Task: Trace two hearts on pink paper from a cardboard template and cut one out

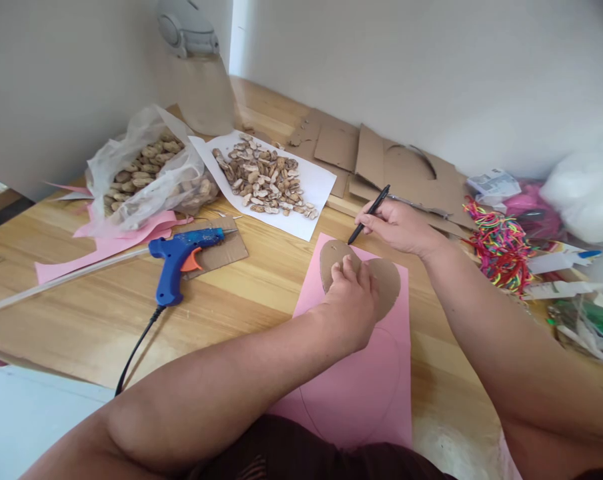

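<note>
left hand [349, 297]: pressed flat on cardboard heart [389, 280], holding nothing
right hand [399, 227]: fingers clamped on black pen [369, 215]
pink sheet [366, 387]: under heart, near table's front edge

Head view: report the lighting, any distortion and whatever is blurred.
Head view: soft, even daylight, shadows faint; wide-angle bowing curves the table edge and the walls; the white bag at far right is blown out and soft; the pen, glue gun and peanut shells are sharp.
</note>
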A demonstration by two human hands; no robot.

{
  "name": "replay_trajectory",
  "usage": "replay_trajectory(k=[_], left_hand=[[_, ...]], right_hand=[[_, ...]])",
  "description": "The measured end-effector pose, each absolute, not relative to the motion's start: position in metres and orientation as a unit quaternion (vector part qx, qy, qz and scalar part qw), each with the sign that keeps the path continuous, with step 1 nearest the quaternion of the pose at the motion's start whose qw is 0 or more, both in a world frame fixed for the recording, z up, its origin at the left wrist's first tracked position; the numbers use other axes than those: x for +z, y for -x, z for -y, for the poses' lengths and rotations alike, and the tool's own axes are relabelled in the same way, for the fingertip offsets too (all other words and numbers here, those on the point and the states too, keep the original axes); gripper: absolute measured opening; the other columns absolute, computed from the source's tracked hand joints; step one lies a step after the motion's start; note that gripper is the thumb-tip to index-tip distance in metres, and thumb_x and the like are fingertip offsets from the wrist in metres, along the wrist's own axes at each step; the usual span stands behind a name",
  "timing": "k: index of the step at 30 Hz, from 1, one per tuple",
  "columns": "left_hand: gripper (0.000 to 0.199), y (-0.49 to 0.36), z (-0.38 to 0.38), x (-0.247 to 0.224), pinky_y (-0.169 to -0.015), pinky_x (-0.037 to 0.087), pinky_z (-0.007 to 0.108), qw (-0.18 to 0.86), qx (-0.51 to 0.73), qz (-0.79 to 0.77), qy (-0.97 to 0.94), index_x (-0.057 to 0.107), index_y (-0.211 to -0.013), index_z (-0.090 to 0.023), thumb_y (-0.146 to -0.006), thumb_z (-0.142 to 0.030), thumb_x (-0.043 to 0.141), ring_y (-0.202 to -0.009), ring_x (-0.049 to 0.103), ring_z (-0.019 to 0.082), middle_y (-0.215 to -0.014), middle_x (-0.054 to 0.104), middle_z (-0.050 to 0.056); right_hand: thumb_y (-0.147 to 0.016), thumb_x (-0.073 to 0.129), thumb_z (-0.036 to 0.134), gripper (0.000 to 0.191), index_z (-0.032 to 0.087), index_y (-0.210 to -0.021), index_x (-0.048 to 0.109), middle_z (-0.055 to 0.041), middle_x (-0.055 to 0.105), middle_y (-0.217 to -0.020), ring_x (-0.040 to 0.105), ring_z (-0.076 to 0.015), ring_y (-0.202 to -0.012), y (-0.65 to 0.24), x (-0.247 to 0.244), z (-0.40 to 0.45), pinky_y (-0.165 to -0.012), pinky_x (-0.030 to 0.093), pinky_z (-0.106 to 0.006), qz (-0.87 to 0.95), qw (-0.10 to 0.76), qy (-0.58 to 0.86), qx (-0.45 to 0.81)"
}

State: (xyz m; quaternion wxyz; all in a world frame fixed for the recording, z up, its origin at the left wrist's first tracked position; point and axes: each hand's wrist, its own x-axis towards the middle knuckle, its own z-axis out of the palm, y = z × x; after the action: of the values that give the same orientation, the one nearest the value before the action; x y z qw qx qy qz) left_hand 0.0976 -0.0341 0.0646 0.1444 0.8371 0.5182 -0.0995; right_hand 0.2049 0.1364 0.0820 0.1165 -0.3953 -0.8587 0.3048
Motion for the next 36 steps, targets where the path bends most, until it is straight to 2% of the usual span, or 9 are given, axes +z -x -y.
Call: replay_trajectory(k=[13, 16, 20, 23, 26, 29, 31, 34, 36], left_hand=[[0.089, -0.094, 0.036, 0.069, -0.123, 0.029, 0.063, 0.141, -0.12, -0.507, -0.842, 0.018, -0.164, -0.002, -0.091, -0.03, 0.061, -0.154, 0.015, 0.055, -0.171, 0.011, 0.026], [0.087, -0.094, 0.036, 0.068, -0.122, 0.031, 0.062, 0.132, -0.111, -0.511, -0.842, 0.021, -0.164, -0.002, -0.091, -0.028, 0.061, -0.154, 0.018, 0.055, -0.171, 0.013, 0.027], [0.079, -0.094, 0.038, 0.066, -0.121, 0.034, 0.062, 0.114, -0.101, -0.51, -0.847, 0.031, -0.162, -0.005, -0.091, -0.027, 0.059, -0.153, 0.022, 0.056, -0.171, 0.02, 0.025], [0.076, -0.093, 0.037, 0.064, -0.12, 0.035, 0.061, 0.109, -0.103, -0.507, -0.849, 0.037, -0.16, -0.006, -0.09, -0.027, 0.06, -0.151, 0.024, 0.057, -0.17, 0.025, 0.024], [0.076, -0.092, 0.036, 0.061, -0.119, 0.036, 0.062, 0.109, -0.094, -0.505, -0.851, 0.04, -0.159, -0.006, -0.088, -0.026, 0.062, -0.151, 0.025, 0.058, -0.169, 0.028, 0.024], [0.075, -0.091, 0.035, 0.057, -0.118, 0.036, 0.064, 0.117, -0.077, -0.506, -0.851, 0.042, -0.158, -0.007, -0.086, -0.021, 0.062, -0.151, 0.025, 0.058, -0.168, 0.03, 0.025], [0.076, -0.09, 0.035, 0.056, -0.118, 0.036, 0.064, 0.121, -0.062, -0.509, -0.85, 0.04, -0.158, -0.006, -0.086, -0.019, 0.061, -0.151, 0.025, 0.058, -0.166, 0.033, 0.025], [0.077, -0.088, 0.035, 0.059, -0.117, 0.038, 0.064, 0.127, -0.048, -0.51, -0.85, 0.038, -0.159, -0.005, -0.086, -0.019, 0.06, -0.15, 0.028, 0.057, -0.162, 0.04, 0.025], [0.075, -0.085, 0.033, 0.063, -0.114, 0.042, 0.062, 0.137, -0.042, -0.51, -0.848, 0.041, -0.156, -0.005, -0.085, -0.02, 0.061, -0.149, 0.032, 0.055, -0.158, 0.045, 0.025]], right_hand=[[-0.094, 0.059, 0.044, 0.025, 0.02, -0.093, 0.07, -0.0036, 0.072, -0.084, 0.067, -0.0198, -0.077, -0.227, 0.078, -0.113, -0.078, 0.05, -0.034, 0.842, 0.16, 0.411, 0.312], [-0.095, 0.059, 0.045, 0.026, 0.021, -0.093, 0.069, -0.004, 0.073, -0.09, 0.068, -0.0198, -0.08, -0.236, 0.077, -0.105, -0.078, 0.051, -0.033, 0.832, 0.163, 0.419, 0.324], [-0.095, 0.06, 0.045, 0.027, 0.02, -0.092, 0.069, -0.0028, 0.07, -0.08, 0.065, -0.0196, -0.076, -0.243, 0.079, -0.096, -0.073, 0.048, -0.032, 0.834, 0.16, 0.421, 0.318], [-0.093, 0.064, 0.047, 0.029, 0.019, -0.091, 0.069, -0.0031, 0.07, -0.08, 0.065, -0.0191, -0.074, -0.245, 0.079, -0.092, -0.072, 0.048, -0.032, 0.826, 0.17, 0.421, 0.335], [-0.09, 0.068, 0.053, 0.033, 0.02, -0.089, 0.07, -0.0027, 0.07, -0.079, 0.066, -0.0181, -0.073, -0.246, 0.076, -0.088, -0.072, 0.051, -0.032, 0.8, 0.245, 0.41, 0.362], [-0.09, 0.069, 0.058, 0.035, 0.023, -0.095, 0.069, -0.0001, 0.067, -0.073, 0.065, -0.0157, -0.07, -0.254, 0.07, -0.077, -0.071, 0.053, -0.03, 0.736, 0.405, 0.41, 0.354], [-0.089, 0.07, 0.059, 0.037, 0.025, -0.102, 0.067, 0.001, 0.068, -0.073, 0.065, -0.0143, -0.065, -0.263, 0.066, -0.062, -0.064, 0.053, -0.028, 0.664, 0.478, 0.439, 0.371], [-0.083, 0.076, 0.059, 0.041, 0.026, -0.103, 0.063, 0.0006, 0.07, -0.082, 0.068, -0.0141, -0.063, -0.28, 0.06, -0.031, -0.052, 0.051, -0.025, 0.563, 0.5, 0.505, 0.423], [-0.079, 0.08, 0.057, 0.042, 0.026, -0.099, 0.062, -0.0001, 0.069, -0.088, 0.07, -0.0146, -0.068, -0.288, 0.055, -0.011, -0.05, 0.053, -0.024, 0.523, 0.498, 0.542, 0.431]])
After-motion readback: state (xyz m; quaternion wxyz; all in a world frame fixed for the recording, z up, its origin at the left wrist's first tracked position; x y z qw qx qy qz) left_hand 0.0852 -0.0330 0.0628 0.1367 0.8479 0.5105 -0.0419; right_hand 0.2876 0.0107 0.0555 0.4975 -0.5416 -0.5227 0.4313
